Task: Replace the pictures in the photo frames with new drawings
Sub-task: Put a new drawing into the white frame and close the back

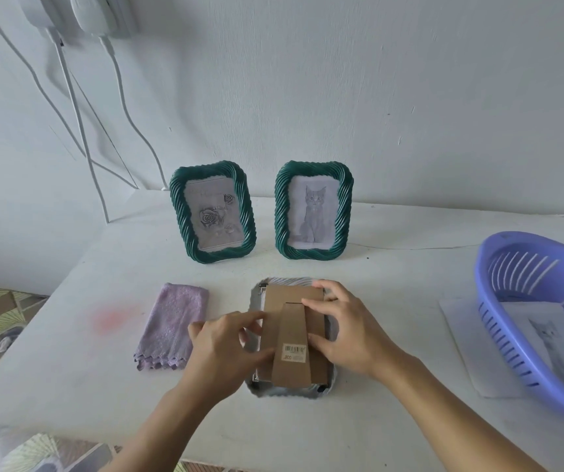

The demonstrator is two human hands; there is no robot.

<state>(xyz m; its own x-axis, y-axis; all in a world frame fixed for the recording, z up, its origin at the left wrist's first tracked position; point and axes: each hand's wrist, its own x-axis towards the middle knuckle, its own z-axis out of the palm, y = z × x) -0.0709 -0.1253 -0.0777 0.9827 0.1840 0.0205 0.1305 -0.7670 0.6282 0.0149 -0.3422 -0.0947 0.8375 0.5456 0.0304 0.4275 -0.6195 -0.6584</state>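
Frame (290, 391) lies face down on the table (69, 369) directly under both my hands, its brown backing board (294, 296) and folded stand (290, 335) turned up so the back can be worked. Laid flat like this, the glass side is protected and the board is within reach.

My right hand (345, 332) rests spread on the board's right half. The forefinger lies across the top of the stand and the thumb sits beside its lower right edge. The fingers are mostly straight, pressing rather than gripping, which in my judgement steadies the frame.

My left hand (221, 349) is at the board's left edge with fingers bent and the thumb touching the stand near the barcode label. Whether it pinches the board or a retaining tab, I cannot tell.

Behind, near the wall, a rose frame (213, 212) and a cat frame (314, 210) stand upright side by side, well apart from my hands. A folded cloth (171, 325) lies just left of my left hand, likely for wiping glass. At right, a basket (498, 294) sits with paper sheets (464, 342), one showing a cat drawing. I cannot tell whether they lie in it or under it.
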